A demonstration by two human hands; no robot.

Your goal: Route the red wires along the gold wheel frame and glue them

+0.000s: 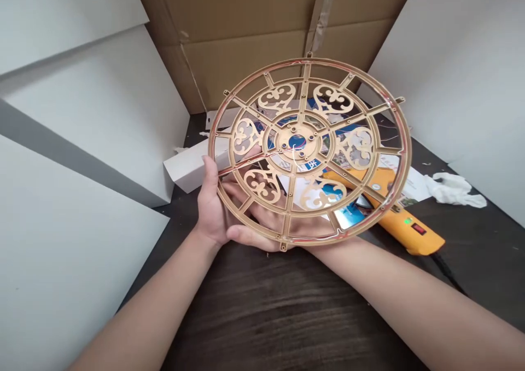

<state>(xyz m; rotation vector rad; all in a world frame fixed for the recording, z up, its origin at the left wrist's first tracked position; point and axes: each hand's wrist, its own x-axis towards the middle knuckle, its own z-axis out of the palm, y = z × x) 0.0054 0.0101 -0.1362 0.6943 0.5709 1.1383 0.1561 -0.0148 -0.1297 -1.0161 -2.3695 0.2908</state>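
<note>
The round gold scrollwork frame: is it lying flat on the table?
No: the left hand and the right hand hold the round gold scrollwork frame tilted above the table.

Under the grip is a dark brown table (262,316) with thin wood lines on it. Behind the grip stands a brown cardboard wall (246,10). It has fold lines, and shiny tape (327,4) runs down it, back and to the right of the grip. Big white boards (94,97) are left of the grip, with a gray band (49,146) between two of them. Another white board (463,75) is on the right. The light is soft.
</note>
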